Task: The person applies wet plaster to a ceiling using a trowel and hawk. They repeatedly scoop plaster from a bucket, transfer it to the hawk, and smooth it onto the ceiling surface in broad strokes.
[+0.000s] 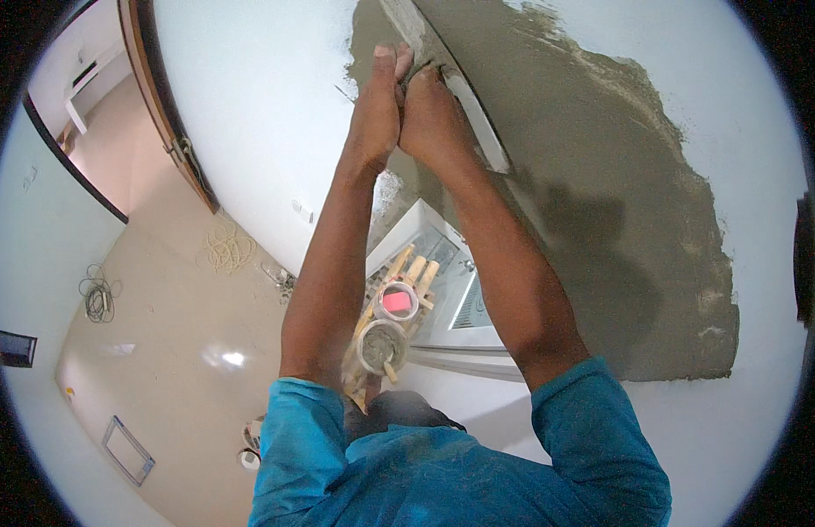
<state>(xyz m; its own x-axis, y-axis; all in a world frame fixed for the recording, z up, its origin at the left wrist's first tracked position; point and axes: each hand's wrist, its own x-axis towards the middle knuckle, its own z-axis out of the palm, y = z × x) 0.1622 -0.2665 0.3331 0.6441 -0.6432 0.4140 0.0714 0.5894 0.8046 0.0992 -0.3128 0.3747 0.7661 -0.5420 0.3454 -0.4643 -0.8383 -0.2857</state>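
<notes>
Both my arms reach up to a wall with a broad patch of wet grey plaster (601,255). A long, narrow plastering trowel (483,123) lies slanted against the plaster. My right hand (432,101) is closed on it near its middle. Close against the right hand, my left hand (381,97) is closed on the same trowel from the left side. The handle is mostly hidden behind my fingers. The trowel's upper end runs out of the picture at the top.
Below my arms, a wooden platform (423,279) bears a bucket of grey mix (383,348) and a tub with a pink block (396,302). A white-framed window (451,281) sits behind it. Coiled cables (226,249) lie on the tiled floor by a doorway (166,88) at left.
</notes>
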